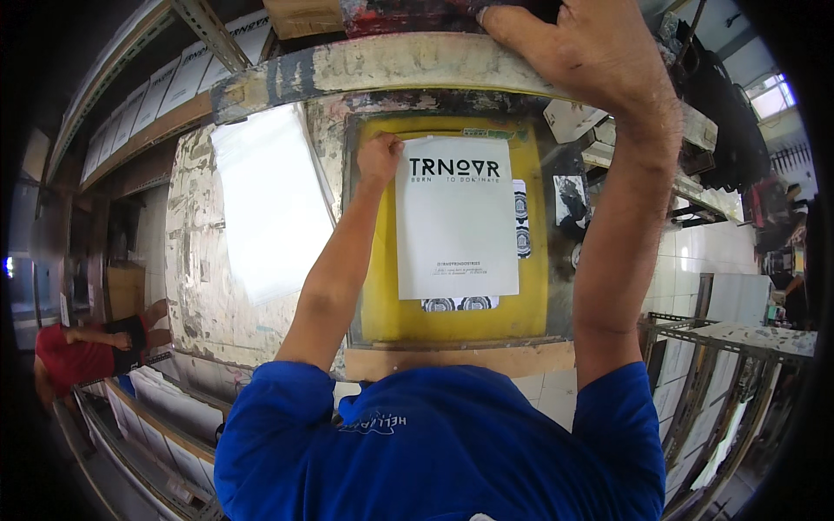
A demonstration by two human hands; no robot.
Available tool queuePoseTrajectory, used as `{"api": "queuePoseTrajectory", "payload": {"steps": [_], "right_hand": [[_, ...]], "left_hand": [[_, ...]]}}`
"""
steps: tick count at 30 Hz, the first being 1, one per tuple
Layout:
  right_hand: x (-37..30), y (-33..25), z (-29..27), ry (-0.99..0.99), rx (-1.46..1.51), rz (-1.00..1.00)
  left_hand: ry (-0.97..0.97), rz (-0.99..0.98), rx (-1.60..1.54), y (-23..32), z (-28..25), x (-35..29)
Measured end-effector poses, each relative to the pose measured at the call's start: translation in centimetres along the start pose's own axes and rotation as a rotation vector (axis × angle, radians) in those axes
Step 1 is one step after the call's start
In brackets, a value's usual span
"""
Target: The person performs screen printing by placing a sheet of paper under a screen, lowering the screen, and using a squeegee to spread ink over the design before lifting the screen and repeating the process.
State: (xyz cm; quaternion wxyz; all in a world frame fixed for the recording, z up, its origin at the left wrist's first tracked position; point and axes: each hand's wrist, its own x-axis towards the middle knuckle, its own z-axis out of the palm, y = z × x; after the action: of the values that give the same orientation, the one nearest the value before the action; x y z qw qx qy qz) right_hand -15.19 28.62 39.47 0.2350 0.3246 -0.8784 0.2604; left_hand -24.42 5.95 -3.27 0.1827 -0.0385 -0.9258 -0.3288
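A white sheet (pixel 458 227) with black print near its top and small print low down lies over a yellow board (pixel 382 304). My left hand (pixel 380 157) pinches the sheet's top left corner. Black-and-white patterned pieces (pixel 521 219) stick out from under its right and bottom edges. My right hand (pixel 578 52) is raised at the far side, over a worn, paint-stained wooden frame bar (pixel 373 74). Its thumb points left; the other fingers are mostly hidden at the picture's edge, so their grip does not show. A stack of plain white sheets (pixel 271 208) lies left of the board.
The stained tabletop (pixel 195 226) extends under the stack. Shelves with printed white sheets (pixel 156 91) stand at the far left. Metal racks (pixel 721 365) are at the right. Another person in a red shirt (pixel 74 360) is at the lower left. A wooden strip (pixel 460 359) edges the board nearest me.
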Motion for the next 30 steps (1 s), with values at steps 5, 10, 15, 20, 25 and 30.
{"api": "queuePoseTrajectory", "payload": {"steps": [5,10,15,20,25,30], "right_hand": [[0.8,0.8,-0.7,-0.062,0.002,0.138],[0.9,2.4,0.6,-0.04,0.094,0.086],[0.2,0.4,0.2,-0.041,-0.028,0.174],[0.4,0.9,0.6,-0.056,0.037,0.09],[0.1,3.6,0.3,-0.132,0.146,0.11],[0.0,4.4,0.5,-0.159,0.157,0.088]], "left_hand": [[-0.047,-0.244,-0.248,3.2,-3.5,-1.0],[0.197,-0.309,-0.399,0.5,-9.3,-4.0],[0.402,-0.483,-0.534,-6.7,-18.4,-10.0],[0.679,-0.593,-0.454,-15.1,-26.4,-17.5],[0.913,-0.684,-0.281,-23.5,-33.0,-23.9],[1.13,-0.867,0.246,-25.9,-37.4,-26.5]]}}
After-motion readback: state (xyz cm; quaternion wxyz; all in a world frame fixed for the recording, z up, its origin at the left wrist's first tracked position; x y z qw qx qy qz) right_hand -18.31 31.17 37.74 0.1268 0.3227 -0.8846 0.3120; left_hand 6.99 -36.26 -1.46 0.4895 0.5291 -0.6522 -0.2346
